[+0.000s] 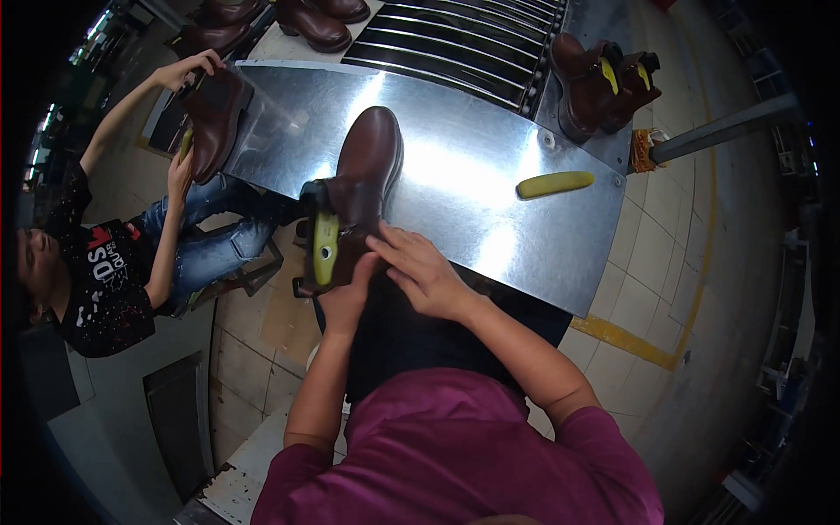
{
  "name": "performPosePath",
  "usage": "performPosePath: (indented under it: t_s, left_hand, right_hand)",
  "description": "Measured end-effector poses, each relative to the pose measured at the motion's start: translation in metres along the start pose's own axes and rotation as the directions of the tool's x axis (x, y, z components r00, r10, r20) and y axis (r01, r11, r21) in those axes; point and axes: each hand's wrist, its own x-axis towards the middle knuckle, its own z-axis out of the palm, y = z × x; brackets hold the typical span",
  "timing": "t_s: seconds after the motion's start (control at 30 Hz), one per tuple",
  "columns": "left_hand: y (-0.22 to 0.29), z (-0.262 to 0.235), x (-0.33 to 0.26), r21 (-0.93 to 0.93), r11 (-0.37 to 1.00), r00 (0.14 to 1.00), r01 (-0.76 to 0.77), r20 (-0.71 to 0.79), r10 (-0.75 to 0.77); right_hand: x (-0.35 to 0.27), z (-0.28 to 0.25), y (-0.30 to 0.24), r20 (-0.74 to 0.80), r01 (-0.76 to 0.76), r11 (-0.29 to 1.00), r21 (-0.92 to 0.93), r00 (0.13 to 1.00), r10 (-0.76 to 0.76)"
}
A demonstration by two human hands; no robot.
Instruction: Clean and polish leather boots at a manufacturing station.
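Observation:
A dark brown leather ankle boot point(369, 150) lies on the metal table, its toe pointing away from me. A yellow-green insole point(325, 248) with a small round hole sticks up at the boot's opening. My left hand point(348, 293) grips the boot near the shaft from the near side; its thumb shows, and its other fingers are hidden behind the boot. Against the boot's right side rests my right hand point(424, 269), its fingers stretched out flat and touching the leather near the left thumb. A second yellow-green insole point(555, 185) lies on the table to the right.
The shiny metal table point(455, 219) adjoins a roller conveyor point(455, 39) at the far side. A pair of brown boots point(595, 87) with yellow-green insoles stands at the far right. More boots point(315, 24) stand far left. On the left, a seated co-worker holds another boot point(214, 122).

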Motion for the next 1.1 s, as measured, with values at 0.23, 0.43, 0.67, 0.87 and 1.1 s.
performPosePath:
  t_s: [0.23, 0.43, 0.67, 0.87, 1.1]
  left_hand:
    - [0.000, -0.066, -0.042, -0.406, 0.895, 0.978, 0.184, -0.020, -0.210]
    - [-0.016, -0.079, -0.075, -0.553, 0.796, 0.961, 0.247, 0.033, -0.276]
    - [-0.026, -0.083, -0.078, -0.571, 0.772, 0.953, 0.278, 0.060, -0.298]
    - [-0.011, -0.077, -0.073, -0.646, 0.701, 0.935, 0.302, 0.059, -0.349]
    - [-0.007, -0.074, -0.073, -0.666, 0.707, 0.955, 0.237, 0.026, -0.295]
  right_hand:
    - [0.047, -0.026, 0.015, -0.114, -0.291, 0.478, 0.829, 0.749, 0.653]
    - [0.057, -0.025, 0.010, 0.015, -0.308, 0.426, 0.851, 0.825, 0.566]
    - [0.058, -0.022, 0.004, 0.005, -0.368, 0.480, 0.796, 0.798, 0.603]
    - [0.059, -0.023, 0.006, -0.043, -0.357, 0.518, 0.777, 0.791, 0.611]
    - [0.064, -0.015, 0.006, -0.061, -0.344, 0.499, 0.795, 0.774, 0.630]
